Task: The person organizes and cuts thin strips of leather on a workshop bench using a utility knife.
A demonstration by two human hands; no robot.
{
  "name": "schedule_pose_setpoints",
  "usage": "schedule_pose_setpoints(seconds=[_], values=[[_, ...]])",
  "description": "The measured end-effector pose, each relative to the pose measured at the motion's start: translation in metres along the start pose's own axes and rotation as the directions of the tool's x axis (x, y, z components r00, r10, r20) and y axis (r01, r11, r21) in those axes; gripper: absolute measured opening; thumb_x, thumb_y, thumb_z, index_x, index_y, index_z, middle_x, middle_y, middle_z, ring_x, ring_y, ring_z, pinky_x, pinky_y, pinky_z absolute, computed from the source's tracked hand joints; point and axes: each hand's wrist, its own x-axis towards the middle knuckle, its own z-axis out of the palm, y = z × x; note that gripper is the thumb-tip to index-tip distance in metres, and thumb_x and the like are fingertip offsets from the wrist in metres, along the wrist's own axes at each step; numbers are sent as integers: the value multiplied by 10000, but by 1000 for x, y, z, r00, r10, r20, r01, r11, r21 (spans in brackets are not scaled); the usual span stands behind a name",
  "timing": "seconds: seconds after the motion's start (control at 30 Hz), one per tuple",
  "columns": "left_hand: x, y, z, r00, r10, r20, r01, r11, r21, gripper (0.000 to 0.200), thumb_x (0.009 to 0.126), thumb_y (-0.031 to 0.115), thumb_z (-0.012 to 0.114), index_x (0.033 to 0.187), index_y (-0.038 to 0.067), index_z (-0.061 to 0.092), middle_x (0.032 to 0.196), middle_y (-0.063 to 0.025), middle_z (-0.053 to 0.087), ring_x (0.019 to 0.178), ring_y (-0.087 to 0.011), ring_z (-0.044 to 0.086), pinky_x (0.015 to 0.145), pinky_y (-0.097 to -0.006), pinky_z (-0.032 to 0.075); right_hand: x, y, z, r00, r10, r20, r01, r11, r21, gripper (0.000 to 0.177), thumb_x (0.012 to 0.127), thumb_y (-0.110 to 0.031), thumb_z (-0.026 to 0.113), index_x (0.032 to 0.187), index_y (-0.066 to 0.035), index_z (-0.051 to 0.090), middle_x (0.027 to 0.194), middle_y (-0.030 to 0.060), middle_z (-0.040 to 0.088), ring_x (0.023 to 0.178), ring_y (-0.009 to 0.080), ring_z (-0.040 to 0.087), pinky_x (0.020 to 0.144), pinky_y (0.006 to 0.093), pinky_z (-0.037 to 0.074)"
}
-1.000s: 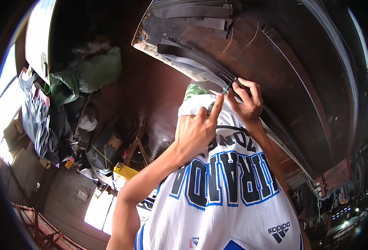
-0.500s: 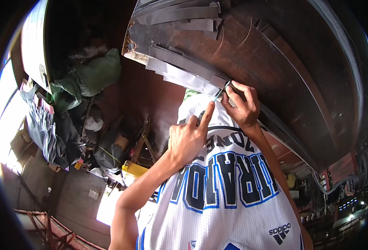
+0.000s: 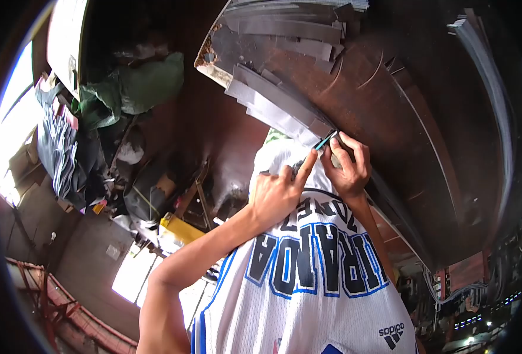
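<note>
My left hand (image 3: pixel 279 194) is closed around a dark handle mostly hidden by the fingers. Its index finger stretches forward onto a slim teal tool (image 3: pixel 323 143), whose exact kind I cannot make out. Close beside it, my right hand (image 3: pixel 348 165) pinches with thumb and fingers at the near end of the grey strips. Dark grey flat strips (image 3: pixel 279 94) and paler grey strips (image 3: pixel 267 112) lie overlapped along the edge of a brown work table (image 3: pixel 361 100), and the paler ones stick out past it.
More grey strips (image 3: pixel 290 29) lie at the table's far end. A long curved strip (image 3: pixel 432 130) and a bundle of long strips (image 3: pixel 491 76) lie to the right. On the left are a green sack (image 3: pixel 152 82), a pile of folded material (image 3: pixel 60 147) and a yellow object (image 3: pixel 178 230).
The view has shifted, so the table and strips appear slightly farther right and tilted more. Both hands stay together at the strip ends; the teal tool shows more plainly.
</note>
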Motion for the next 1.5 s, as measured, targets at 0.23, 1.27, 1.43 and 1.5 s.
schedule_pose_setpoints(seconds=[0.23,1.27,1.43,1.5], values=[[-5,-25,27,982,84,-170,-101,991,-89,727,802,103,686,1497,145,479,662,-36,539,415,-186,526,392,-338,455,0,0,1,999,-37,37,38,999,-25,290,747,-34,758,1027,-64,691,1108,127,648,951,300,649,797,367,559],[-4,-4,-14,993,-31,114,30,1000,5,855,788,222,712,1553,87,355,741,-105,567,515,-232,616,433,-357,514,-13,-21,5,992,7,126,-9,1000,17,168,882,-116,712,1047,-92,696,1161,173,664,967,323,676,765,357,601],[-5,-22,26,989,81,-121,-81,997,6,734,798,132,708,1493,99,472,740,-49,538,477,-173,557,433,-312,474,-12,-10,2,990,-20,138,20,1000,5,235,840,-70,723,1074,-86,705,1203,142,636,1018,309,640,811,358,586],[-4,-17,33,987,52,-151,-52,999,1,705,805,112,704,1478,104,496,740,-43,536,480,-169,556,439,-308,471,-8,-7,-2,991,0,136,-2,1000,14,285,803,-42,735,1083,-81,694,1158,138,634,1001,310,638,808,367,576]])
